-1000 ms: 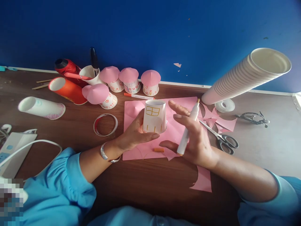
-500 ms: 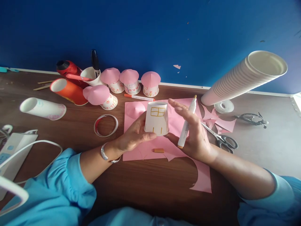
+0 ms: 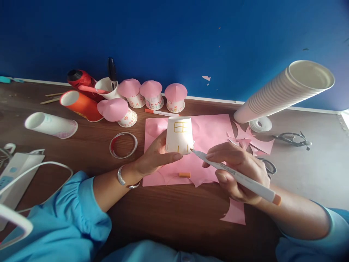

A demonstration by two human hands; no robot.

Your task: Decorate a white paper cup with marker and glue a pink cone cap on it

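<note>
My left hand [image 3: 154, 158] grips an upturned white paper cup [image 3: 179, 135] with a yellow window and lines drawn on it, held over a pink paper sheet [image 3: 209, 133]. My right hand [image 3: 236, 171] holds a white marker [image 3: 237, 176] like a pen, its tip touching the cup's lower right rim. An orange marker cap [image 3: 184, 174] lies on the pink sheet just below the cup.
Several pink-roofed cup houses [image 3: 152, 94] line the blue wall. A tilted stack of paper cups [image 3: 283, 91], tape roll [image 3: 261, 124], scissors [image 3: 265, 164] and pink scraps [image 3: 256, 143] lie right. An orange cup [image 3: 80, 104], white cup [image 3: 50, 124], tape ring [image 3: 123, 145] and a white device [image 3: 13, 173] sit left.
My right hand has turned the marker from upright beside the cup to a writing grip, bringing its tip down to the cup's lower right edge. The cup stays in my left hand.
</note>
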